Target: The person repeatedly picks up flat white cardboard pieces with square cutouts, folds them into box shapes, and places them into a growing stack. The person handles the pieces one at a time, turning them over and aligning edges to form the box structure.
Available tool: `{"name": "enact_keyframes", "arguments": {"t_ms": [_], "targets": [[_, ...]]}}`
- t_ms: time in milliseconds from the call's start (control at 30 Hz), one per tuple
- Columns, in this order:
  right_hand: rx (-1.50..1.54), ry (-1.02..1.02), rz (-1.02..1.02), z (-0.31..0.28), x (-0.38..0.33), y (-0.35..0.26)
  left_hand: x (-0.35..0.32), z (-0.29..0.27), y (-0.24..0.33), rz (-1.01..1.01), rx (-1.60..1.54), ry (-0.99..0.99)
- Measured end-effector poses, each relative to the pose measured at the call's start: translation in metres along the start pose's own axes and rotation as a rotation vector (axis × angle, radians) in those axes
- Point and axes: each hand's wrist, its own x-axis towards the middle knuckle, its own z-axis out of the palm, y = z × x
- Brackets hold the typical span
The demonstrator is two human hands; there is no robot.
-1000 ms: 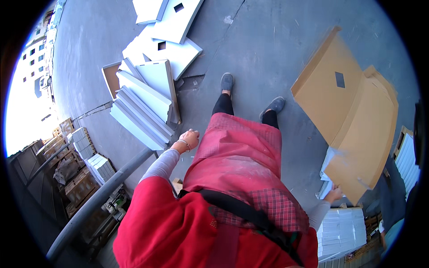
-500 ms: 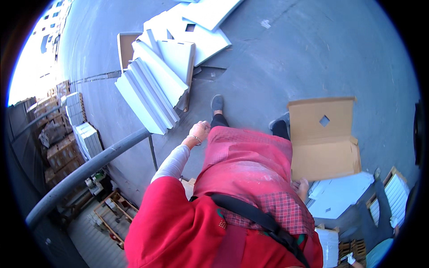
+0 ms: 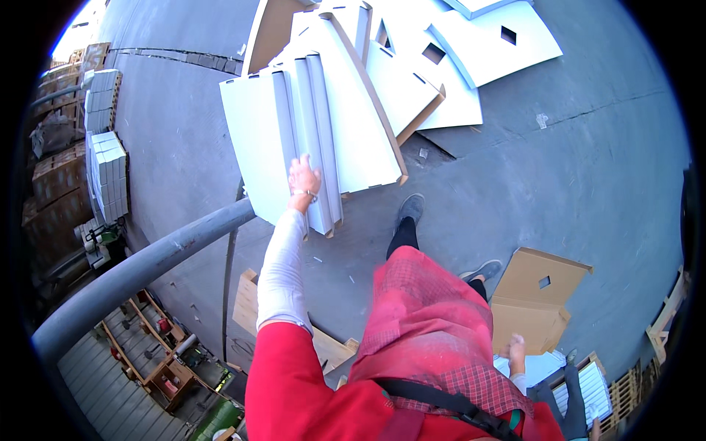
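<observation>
My left hand (image 3: 304, 176) reaches forward with its fingers apart, over the ridged edges of several folded white cardboard boxes (image 3: 254, 132). It overlaps the front boxes in the picture; I cannot tell whether the fingertips touch them. My right hand (image 3: 516, 349) hangs by my side, loosely spread and empty. In the picture it overlaps the lower edge of an opened brown cardboard box (image 3: 531, 316) with a diamond-shaped hole, which lies beyond it on the floor. More white boxes (image 3: 507, 62) lie spread behind the leaning ones, some with diamond cut-outs.
A thick grey pipe rail (image 3: 147, 257) runs along my left. Stacked white packages (image 3: 110, 176) stand beyond it, and a wooden frame cart (image 3: 165, 378) is below. Near my apron lies a pale wooden piece (image 3: 331, 349). Another person's legs (image 3: 573, 397) show at the lower right, beside pallets (image 3: 625, 389).
My left hand has gone from beside my apron forward to the white boxes. My view has shifted toward them, and my feet have moved. The brown box appears to stay on the floor.
</observation>
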Motion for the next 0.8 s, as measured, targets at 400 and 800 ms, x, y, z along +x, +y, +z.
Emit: {"name": "enact_keyframes", "arguments": {"t_ms": [400,800], "targets": [[-0.093,-0.269,-0.475,0.173,-0.118,-0.227,0.227,-0.045,0.018,-0.088,0.087,0.369],[-0.096,-0.124,-0.118,0.173,-0.074,-0.175,0.198,-0.010,0.014,0.206,-0.006,0.658]]}}
